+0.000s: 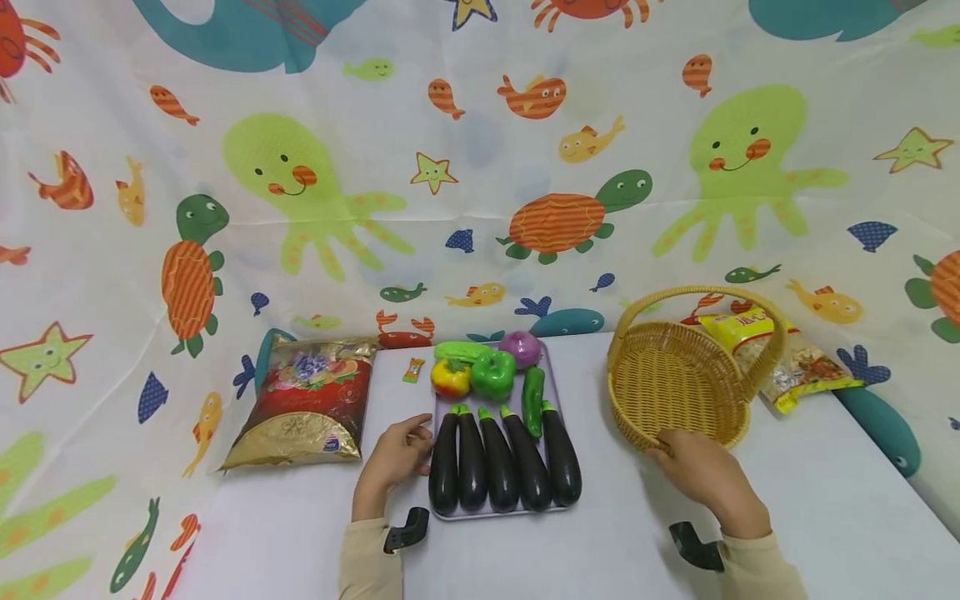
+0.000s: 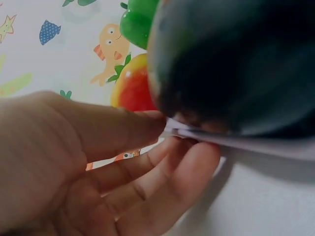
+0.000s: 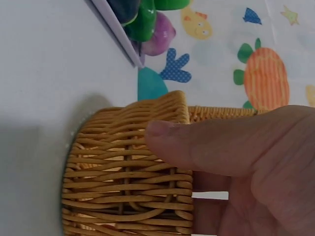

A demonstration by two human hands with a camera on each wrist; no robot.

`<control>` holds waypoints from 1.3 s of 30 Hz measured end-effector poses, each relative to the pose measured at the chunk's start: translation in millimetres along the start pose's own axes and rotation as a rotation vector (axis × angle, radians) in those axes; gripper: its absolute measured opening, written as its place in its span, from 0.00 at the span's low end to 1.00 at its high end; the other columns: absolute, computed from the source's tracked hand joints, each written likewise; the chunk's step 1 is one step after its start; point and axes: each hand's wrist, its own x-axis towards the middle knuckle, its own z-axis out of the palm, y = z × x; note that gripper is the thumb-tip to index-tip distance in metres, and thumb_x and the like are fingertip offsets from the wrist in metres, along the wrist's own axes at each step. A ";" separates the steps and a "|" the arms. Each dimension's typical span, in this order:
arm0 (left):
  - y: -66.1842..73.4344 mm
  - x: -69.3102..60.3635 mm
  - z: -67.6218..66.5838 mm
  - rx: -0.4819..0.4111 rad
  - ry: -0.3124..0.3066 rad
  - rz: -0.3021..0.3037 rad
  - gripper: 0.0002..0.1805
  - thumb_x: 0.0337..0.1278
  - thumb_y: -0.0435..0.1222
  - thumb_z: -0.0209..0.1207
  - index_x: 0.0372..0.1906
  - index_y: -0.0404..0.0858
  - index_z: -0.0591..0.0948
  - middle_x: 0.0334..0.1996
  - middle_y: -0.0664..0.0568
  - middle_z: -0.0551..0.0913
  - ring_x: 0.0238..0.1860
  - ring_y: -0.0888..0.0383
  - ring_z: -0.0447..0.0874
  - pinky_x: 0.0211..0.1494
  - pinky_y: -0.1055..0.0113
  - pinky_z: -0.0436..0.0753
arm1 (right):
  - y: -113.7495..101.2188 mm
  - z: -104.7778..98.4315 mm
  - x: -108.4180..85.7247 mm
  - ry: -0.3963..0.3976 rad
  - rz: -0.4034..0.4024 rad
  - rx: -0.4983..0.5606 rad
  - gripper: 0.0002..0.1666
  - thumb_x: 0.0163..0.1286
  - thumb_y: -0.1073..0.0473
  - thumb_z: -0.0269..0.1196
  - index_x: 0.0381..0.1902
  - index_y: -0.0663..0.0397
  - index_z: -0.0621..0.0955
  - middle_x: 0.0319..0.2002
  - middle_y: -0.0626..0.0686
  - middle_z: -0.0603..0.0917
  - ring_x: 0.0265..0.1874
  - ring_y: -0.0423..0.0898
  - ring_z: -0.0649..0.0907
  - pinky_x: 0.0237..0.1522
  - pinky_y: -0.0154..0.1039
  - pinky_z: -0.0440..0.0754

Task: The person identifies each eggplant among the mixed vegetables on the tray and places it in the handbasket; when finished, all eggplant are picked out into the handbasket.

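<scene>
Several dark eggplants (image 1: pixel 489 463) lie side by side on a pale purple tray (image 1: pixel 501 513). Behind them on the tray are a yellow-red pepper (image 1: pixel 450 380), a green bell pepper (image 1: pixel 492 376), a long green vegetable (image 1: pixel 459 351), a purple onion (image 1: pixel 521 348) and a slim green pepper (image 1: pixel 532 402). My left hand (image 1: pixel 399 450) pinches the tray's left edge, thumb above and fingers below in the left wrist view. With my right hand (image 1: pixel 708 475) I grip the near rim of a woven basket (image 1: pixel 670 375), thumb outside; the basket tilts towards me and has nothing in it.
A red and gold bag (image 1: pixel 309 408) stands at the left, beside a small wrapped candy (image 1: pixel 413 370). A yellow food packet (image 1: pixel 795 367) lies behind the basket at the right. A sea-animal printed cloth (image 1: pixel 480 167) hangs behind the white table (image 1: pixel 600 550).
</scene>
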 end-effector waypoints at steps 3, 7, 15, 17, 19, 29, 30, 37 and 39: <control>-1.7 0.2 -1.3 -0.011 0.001 -0.006 0.25 0.63 0.20 0.57 0.66 0.25 0.75 0.39 0.43 0.80 0.30 0.56 0.80 0.28 0.60 0.87 | 0.3 0.0 -0.5 -0.008 -0.008 0.005 0.14 0.72 0.57 0.63 0.25 0.51 0.75 0.21 0.48 0.70 0.23 0.46 0.71 0.25 0.42 0.68; -3.5 2.8 -0.1 -0.028 0.003 0.001 0.26 0.63 0.20 0.57 0.66 0.25 0.75 0.39 0.43 0.79 0.29 0.57 0.80 0.27 0.61 0.87 | 2.5 0.3 -3.9 -0.014 -0.012 0.008 0.16 0.72 0.57 0.63 0.24 0.49 0.73 0.22 0.48 0.69 0.24 0.45 0.70 0.26 0.42 0.68; -3.1 8.4 3.4 -0.015 0.027 0.022 0.27 0.61 0.22 0.61 0.66 0.25 0.74 0.34 0.43 0.80 0.22 0.58 0.80 0.24 0.64 0.85 | 8.4 1.3 -20.3 -0.056 -0.026 0.028 0.15 0.72 0.57 0.64 0.25 0.49 0.75 0.21 0.46 0.70 0.24 0.44 0.70 0.27 0.42 0.68; -2.9 9.7 4.5 -0.006 0.034 0.020 0.27 0.61 0.22 0.61 0.66 0.26 0.75 0.33 0.44 0.79 0.21 0.59 0.79 0.23 0.65 0.84 | 9.1 1.5 -24.4 -0.060 -0.034 0.033 0.13 0.72 0.57 0.64 0.26 0.49 0.76 0.22 0.45 0.71 0.24 0.43 0.70 0.27 0.42 0.69; -3.6 10.6 5.0 0.010 0.041 0.026 0.27 0.60 0.21 0.60 0.66 0.26 0.75 0.32 0.45 0.79 0.20 0.59 0.79 0.23 0.66 0.83 | 8.9 2.0 -27.5 -0.063 -0.039 0.045 0.14 0.72 0.57 0.64 0.25 0.48 0.76 0.21 0.45 0.70 0.23 0.43 0.70 0.27 0.42 0.68; -5.6 14.4 9.8 0.094 0.091 0.061 0.29 0.50 0.21 0.61 0.62 0.27 0.79 0.29 0.43 0.83 0.17 0.61 0.77 0.22 0.69 0.79 | 10.7 4.1 -33.5 -0.062 -0.023 0.047 0.11 0.72 0.57 0.65 0.28 0.48 0.79 0.21 0.44 0.71 0.23 0.43 0.70 0.26 0.40 0.68; -5.9 14.0 9.9 0.096 0.092 0.052 0.30 0.49 0.20 0.60 0.63 0.28 0.79 0.28 0.43 0.83 0.17 0.61 0.77 0.22 0.69 0.78 | 11.0 4.2 -33.4 -0.063 -0.026 0.050 0.11 0.72 0.57 0.64 0.28 0.49 0.79 0.21 0.44 0.71 0.23 0.42 0.70 0.27 0.40 0.68; -5.6 7.3 8.8 0.105 0.090 0.039 0.30 0.49 0.20 0.61 0.63 0.28 0.79 0.29 0.42 0.83 0.17 0.60 0.78 0.22 0.68 0.77 | 11.5 2.0 -31.3 -0.061 -0.048 0.037 0.07 0.71 0.56 0.66 0.36 0.55 0.85 0.28 0.48 0.82 0.28 0.46 0.79 0.31 0.45 0.77; -5.0 5.7 8.0 0.112 0.086 0.052 0.30 0.48 0.20 0.60 0.63 0.27 0.79 0.29 0.43 0.82 0.17 0.60 0.78 0.21 0.67 0.77 | 8.5 -2.9 -31.1 -0.053 -0.050 0.003 0.13 0.71 0.56 0.65 0.44 0.61 0.86 0.36 0.55 0.87 0.35 0.53 0.85 0.36 0.52 0.82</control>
